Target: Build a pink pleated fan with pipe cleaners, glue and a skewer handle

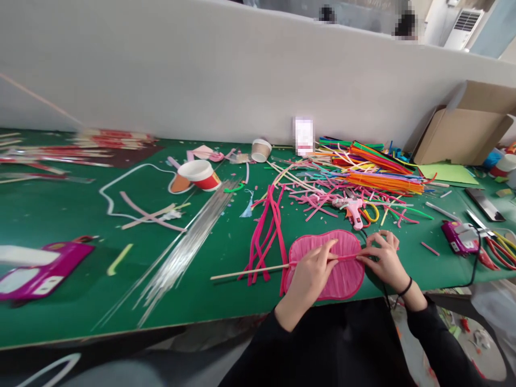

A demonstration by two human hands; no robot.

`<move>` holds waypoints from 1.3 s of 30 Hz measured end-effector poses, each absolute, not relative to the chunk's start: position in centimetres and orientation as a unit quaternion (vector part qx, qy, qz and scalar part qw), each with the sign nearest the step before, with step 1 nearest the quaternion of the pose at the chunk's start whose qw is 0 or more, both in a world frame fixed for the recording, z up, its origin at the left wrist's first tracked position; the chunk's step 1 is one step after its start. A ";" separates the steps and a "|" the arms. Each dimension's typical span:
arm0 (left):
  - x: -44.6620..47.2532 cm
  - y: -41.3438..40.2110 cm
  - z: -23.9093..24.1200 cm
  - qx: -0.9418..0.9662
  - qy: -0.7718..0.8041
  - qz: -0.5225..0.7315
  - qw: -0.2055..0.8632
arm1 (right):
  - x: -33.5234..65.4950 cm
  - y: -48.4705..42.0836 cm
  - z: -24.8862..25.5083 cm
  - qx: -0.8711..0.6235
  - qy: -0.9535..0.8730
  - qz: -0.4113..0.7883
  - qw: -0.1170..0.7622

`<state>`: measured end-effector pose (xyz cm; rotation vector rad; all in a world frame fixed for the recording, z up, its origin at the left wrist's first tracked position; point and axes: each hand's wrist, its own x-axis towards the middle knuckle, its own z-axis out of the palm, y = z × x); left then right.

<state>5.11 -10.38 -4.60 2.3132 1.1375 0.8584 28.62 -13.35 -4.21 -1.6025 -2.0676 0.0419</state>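
A pink pleated fan [342,279] with a darker pink edge lies at the table's front edge, and a thin wooden stick [245,271] runs out from its left side. Across its middle lies a pink pipe cleaner [347,258]. My left hand [307,277] rests over the fan's left half, thumb and finger closed on the pipe cleaner. At the fan's right edge my right hand [385,262] pinches the strip's other end. Several loose pink pipe cleaners [266,231] lie just left of the fan. Behind it sits a pink glue gun [355,212].
Bundled pipe cleaners [382,180] and scraps cover the back right. Clear thin rods [185,252] lie left, near a paper cup [199,173]. Scissors [497,242] and a purple device [459,239] are at right; another purple device [48,269] is far left. A cardboard box [463,129] stands behind.
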 end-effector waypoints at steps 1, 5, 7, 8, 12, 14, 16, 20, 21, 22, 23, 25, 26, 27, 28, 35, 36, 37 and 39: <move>4.7 -10.3 -4.2 0.832 0.402 0.305 0.230 | 28.7 -13.4 -4.1 -0.593 -0.763 0.015 0.257; 1.6 -9.8 -2.3 0.825 0.397 0.293 0.275 | 28.4 -13.4 -2.9 -0.592 -0.768 0.019 0.244; -0.1 -9.6 -1.8 0.823 0.424 0.283 0.251 | 27.4 -13.2 -2.2 -0.581 -0.776 0.018 0.244; -0.8 -9.6 -1.6 0.823 0.434 0.275 0.241 | 26.8 -13.1 -1.9 -0.572 -0.782 0.017 0.245; -2.3 -9.7 -1.8 0.830 0.442 0.248 0.234 | 24.3 -12.4 -1.7 -0.540 -0.803 0.024 0.252; -2.6 -9.9 -2.3 0.828 0.439 0.261 0.232 | 23.6 -12.2 -2.0 -0.535 -0.804 0.035 0.258; -2.9 -10.2 -2.8 0.823 0.438 0.285 0.223 | 23.5 -12.2 -2.4 -0.536 -0.801 0.047 0.263; -3.9 -10.6 -3.5 0.810 0.439 0.330 0.208 | 23.6 -12.3 -3.0 -0.538 -0.798 0.052 0.267; -4.1 -10.7 -3.6 0.804 0.441 0.341 0.206 | 23.6 -12.3 -3.0 -0.538 -0.799 0.053 0.264; -4.3 -10.8 -3.6 0.798 0.446 0.351 0.205 | 23.6 -12.3 -2.9 -0.538 -0.800 0.056 0.260; -4.5 -10.8 -3.7 0.791 0.451 0.360 0.205 | 23.5 -12.2 -2.8 -0.540 -0.800 0.059 0.255; -4.6 -10.8 -3.7 0.779 0.459 0.371 0.212 | 23.3 -12.1 -2.6 -0.546 -0.796 0.068 0.251; -4.6 -10.8 -3.8 0.776 0.460 0.373 0.218 | 23.2 -12.0 -2.4 -0.549 -0.794 0.071 0.251; -4.6 -10.7 -3.9 0.774 0.458 0.375 0.224 | 23.1 -12.0 -2.3 -0.549 -0.793 0.074 0.252; -4.5 -10.7 -4.0 0.773 0.456 0.376 0.229 | 22.9 -11.9 -2.3 -0.547 -0.794 0.074 0.254; -4.3 -10.5 -4.8 0.763 0.456 0.381 0.254 | 21.9 -11.3 -2.8 -0.512 -0.815 0.054 0.265; -4.3 -10.5 -4.9 0.762 0.455 0.383 0.258 | 21.9 -11.2 -3.0 -0.511 -0.816 0.056 0.265; -4.3 -10.6 -4.9 0.760 0.453 0.386 0.262 | 22.0 -11.2 -3.1 -0.510 -0.816 0.057 0.265; -4.3 -10.6 -4.9 0.755 0.451 0.393 0.271 | 22.1 -11.2 -3.2 -0.514 -0.813 0.060 0.266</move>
